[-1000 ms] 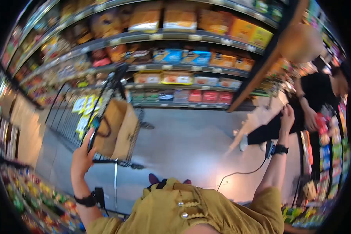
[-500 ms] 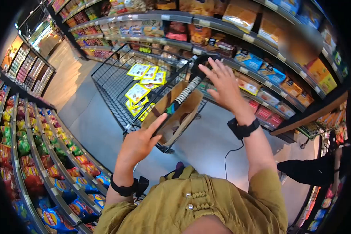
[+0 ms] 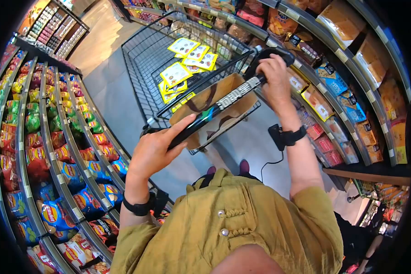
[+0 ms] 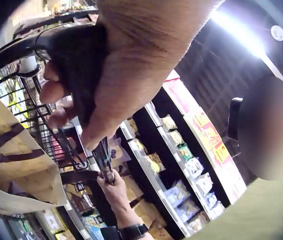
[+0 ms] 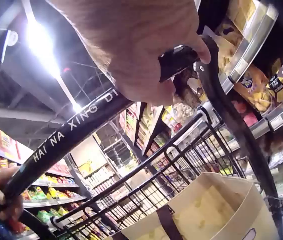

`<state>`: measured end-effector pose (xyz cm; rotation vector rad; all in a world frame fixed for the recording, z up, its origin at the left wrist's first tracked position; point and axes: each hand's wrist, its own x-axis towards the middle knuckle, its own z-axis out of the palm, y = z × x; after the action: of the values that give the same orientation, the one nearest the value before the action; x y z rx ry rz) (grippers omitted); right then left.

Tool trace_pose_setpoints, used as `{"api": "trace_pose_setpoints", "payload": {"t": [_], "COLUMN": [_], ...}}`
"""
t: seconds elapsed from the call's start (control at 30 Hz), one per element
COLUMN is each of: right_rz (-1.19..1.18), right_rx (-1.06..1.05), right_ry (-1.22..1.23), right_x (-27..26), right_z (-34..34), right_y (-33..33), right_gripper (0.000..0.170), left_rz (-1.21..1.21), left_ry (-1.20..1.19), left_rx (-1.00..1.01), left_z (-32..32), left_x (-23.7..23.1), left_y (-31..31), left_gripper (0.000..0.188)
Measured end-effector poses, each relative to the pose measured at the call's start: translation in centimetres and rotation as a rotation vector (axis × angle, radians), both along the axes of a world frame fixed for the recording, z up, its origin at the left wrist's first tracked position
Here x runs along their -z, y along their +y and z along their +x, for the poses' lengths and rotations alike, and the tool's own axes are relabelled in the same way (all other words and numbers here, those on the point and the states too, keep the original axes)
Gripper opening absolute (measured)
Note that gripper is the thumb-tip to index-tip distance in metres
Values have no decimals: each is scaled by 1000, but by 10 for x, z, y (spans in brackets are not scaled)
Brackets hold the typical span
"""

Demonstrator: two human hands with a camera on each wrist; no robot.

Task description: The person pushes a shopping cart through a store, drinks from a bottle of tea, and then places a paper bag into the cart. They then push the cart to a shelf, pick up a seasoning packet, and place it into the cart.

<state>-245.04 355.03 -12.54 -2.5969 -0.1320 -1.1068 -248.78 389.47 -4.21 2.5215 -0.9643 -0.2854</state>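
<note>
A black wire shopping cart (image 3: 133, 61) stands in front of the body, with a black handlebar (image 3: 235, 97) bearing white lettering. My left hand (image 3: 153, 150) grips the bar's left end, index finger stretched along it; in the left wrist view its other fingers (image 4: 54, 92) curl round the bar. At the far end my right hand (image 3: 276, 84) wraps round the bar, beside the black corner bracket (image 5: 231, 115). Several yellow-edged white packets (image 3: 175, 74) lie in the basket. An open brown paper bag (image 5: 206, 210) with dark handles sits on the near side, under the handlebar.
Curved shelves of chip bags (image 3: 54, 214) line the left side. Along the right run shelves of boxed and bagged snacks (image 3: 331, 84). A person in dark clothes (image 3: 356, 242) is at the lower right. Grey floor (image 3: 96, 82) and a jar display (image 3: 54, 27) lie beyond.
My right hand, raised away from the cart at first, has come over and taken hold of the handlebar. The view has turned left, bringing the cart to the middle.
</note>
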Motion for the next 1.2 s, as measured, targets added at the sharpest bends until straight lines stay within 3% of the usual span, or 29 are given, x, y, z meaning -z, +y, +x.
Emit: {"api": "trace_pose_setpoints", "payload": {"t": [0.3,0.77,0.83,1.1,1.2], "right_rz": [104,124,111,70,28], "right_rx": [-66,-132,-161,-169,-192], "right_ry": [-32,-12,-39,-10,-16], "right_x": [-4,4,5,4,4], "right_z": [19,61,71,112,134], "right_y": [10,15,17,34,35], "right_gripper": [27,31,21,25,19], "left_rz": [-19,20,21,74,87], "left_ry": [37,-82,-40,-77,-129], "left_rx": [-242,-270,-297,-462,-512], "left_z": [9,28,34,56,67], "left_x": [7,12,12,11,11], "left_y": [-3,3,3,10,7], "left_gripper": [55,47,46,41,39]}}
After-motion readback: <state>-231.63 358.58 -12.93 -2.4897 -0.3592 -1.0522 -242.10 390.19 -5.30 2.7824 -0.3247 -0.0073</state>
